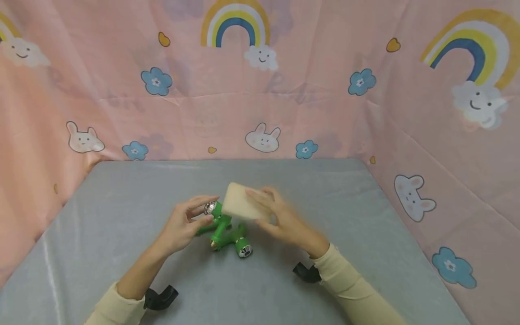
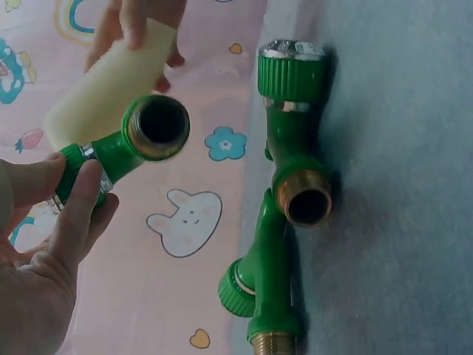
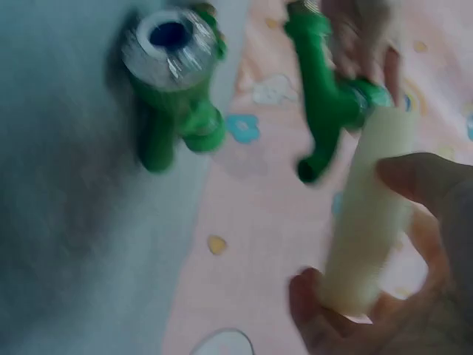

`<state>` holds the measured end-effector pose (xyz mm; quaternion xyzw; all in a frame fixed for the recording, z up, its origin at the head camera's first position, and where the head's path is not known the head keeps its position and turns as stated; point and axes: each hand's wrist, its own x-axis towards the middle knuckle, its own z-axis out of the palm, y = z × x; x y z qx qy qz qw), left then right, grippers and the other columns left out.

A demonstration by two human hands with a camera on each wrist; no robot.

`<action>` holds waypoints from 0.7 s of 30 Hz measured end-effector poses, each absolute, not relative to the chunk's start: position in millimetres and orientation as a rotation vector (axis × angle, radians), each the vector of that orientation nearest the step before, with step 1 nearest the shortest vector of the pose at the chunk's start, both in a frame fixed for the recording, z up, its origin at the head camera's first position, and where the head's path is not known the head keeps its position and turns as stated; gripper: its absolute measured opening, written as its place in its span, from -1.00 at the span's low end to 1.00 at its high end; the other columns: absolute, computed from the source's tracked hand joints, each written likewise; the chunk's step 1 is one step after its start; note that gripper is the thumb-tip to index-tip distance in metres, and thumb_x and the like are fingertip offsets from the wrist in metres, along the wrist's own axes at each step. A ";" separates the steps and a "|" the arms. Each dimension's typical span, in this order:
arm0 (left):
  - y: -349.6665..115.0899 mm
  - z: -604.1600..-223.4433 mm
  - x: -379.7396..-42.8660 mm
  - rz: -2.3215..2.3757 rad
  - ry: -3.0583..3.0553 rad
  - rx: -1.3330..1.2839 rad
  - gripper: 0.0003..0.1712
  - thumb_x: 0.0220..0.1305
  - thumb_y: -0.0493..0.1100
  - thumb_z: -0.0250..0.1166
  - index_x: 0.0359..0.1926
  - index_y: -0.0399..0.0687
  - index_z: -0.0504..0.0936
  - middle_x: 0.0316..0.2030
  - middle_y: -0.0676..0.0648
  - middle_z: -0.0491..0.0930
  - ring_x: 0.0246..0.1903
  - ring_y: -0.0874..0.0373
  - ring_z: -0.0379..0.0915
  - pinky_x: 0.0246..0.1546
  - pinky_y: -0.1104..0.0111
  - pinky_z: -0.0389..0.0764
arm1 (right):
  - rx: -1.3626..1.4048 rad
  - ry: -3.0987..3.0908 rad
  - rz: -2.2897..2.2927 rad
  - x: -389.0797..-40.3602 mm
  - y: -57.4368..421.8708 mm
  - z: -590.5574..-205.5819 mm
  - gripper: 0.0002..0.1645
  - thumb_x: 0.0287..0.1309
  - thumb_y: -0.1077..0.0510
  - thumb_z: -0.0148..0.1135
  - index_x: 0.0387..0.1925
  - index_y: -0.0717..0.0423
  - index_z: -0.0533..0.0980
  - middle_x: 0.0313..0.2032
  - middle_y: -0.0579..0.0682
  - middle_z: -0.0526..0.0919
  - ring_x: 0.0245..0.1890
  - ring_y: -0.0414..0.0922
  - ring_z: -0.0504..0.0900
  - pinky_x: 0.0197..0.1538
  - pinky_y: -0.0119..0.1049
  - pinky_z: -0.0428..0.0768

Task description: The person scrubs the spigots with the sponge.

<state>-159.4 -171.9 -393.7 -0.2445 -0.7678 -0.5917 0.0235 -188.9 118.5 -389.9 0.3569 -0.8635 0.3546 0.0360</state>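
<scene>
In my left hand (image 1: 180, 226) is a green tap (image 1: 220, 229), raised above the table, with thumb and fingers pinching its ribbed knob. Its open threaded end (image 2: 161, 127) faces the left wrist camera. My right hand (image 1: 289, 223) grips a cream sponge block (image 1: 240, 203), thumb on one side and fingers on the other. The sponge (image 3: 369, 211) comes right up to the knob of the held tap. Below, a green tap (image 2: 295, 140) with a silver-capped knob lies on the table, and another green tap (image 2: 273, 277) lies beside it, both with brass threaded ends.
The grey cloth-covered table (image 1: 325, 189) spreads around the hands. A pink curtain (image 1: 195, 113) with rainbows, rabbits and flowers hangs behind it and along the sides. Black camera mounts (image 1: 161, 298) stick out under both wrists.
</scene>
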 end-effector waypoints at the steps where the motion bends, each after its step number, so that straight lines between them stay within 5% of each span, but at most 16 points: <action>1: -171.6 -393.6 -159.3 -1.846 -2.381 -0.759 -0.52 0.37 -0.43 0.22 0.28 -0.46 0.47 0.28 -0.48 0.41 0.23 -0.47 0.43 -0.03 0.33 0.74 | 1.129 -2.685 1.089 -187.8 116.6 -391.1 -0.17 0.29 0.18 0.31 0.52 -0.18 0.24 0.35 0.28 0.27 0.16 0.13 0.49 0.09 -0.02 0.59; 6: -184.9 -392.4 -162.0 -1.839 -2.444 -0.644 -0.56 0.42 -0.36 0.22 0.26 -0.40 0.49 0.31 -0.44 0.40 0.10 -0.04 0.65 -0.07 0.36 0.75 | 1.134 -2.827 1.025 -189.4 120.9 -394.1 -0.21 0.34 0.22 0.22 0.53 -0.19 0.23 0.38 0.28 0.22 0.14 0.12 0.48 0.10 0.00 0.58; 9: -200.3 -391.0 -167.2 -1.792 -2.517 -0.518 -0.57 0.46 -0.36 0.16 0.28 -0.39 0.38 0.35 -0.48 0.28 0.02 -0.06 0.69 -0.06 0.36 0.75 | 1.066 -2.838 0.975 -195.9 133.7 -395.3 -0.21 0.34 0.29 0.18 0.54 -0.10 0.22 0.34 0.36 0.22 0.09 0.15 0.48 0.08 0.04 0.58; 15: -232.4 -387.1 -177.8 -1.760 -2.618 -0.325 -0.60 0.53 -0.37 0.03 0.28 -0.40 0.16 0.35 -0.53 0.11 0.07 -0.45 0.57 -0.01 0.37 0.73 | 0.965 -2.890 0.825 -210.2 156.8 -405.9 -0.28 0.43 0.28 0.07 0.55 0.07 0.16 0.31 0.51 0.22 0.19 0.25 0.42 0.15 0.20 0.55; 21: -267.8 -392.1 -184.7 -1.672 -2.703 -0.281 -0.58 0.51 -0.38 0.06 0.28 -0.43 0.20 0.37 -0.53 0.11 0.01 -0.04 0.68 -0.03 0.47 0.71 | 0.876 -2.996 0.758 -216.5 162.8 -414.6 -0.32 0.49 0.22 0.01 0.56 0.06 0.15 0.30 0.54 0.21 0.21 0.30 0.40 0.22 0.27 0.50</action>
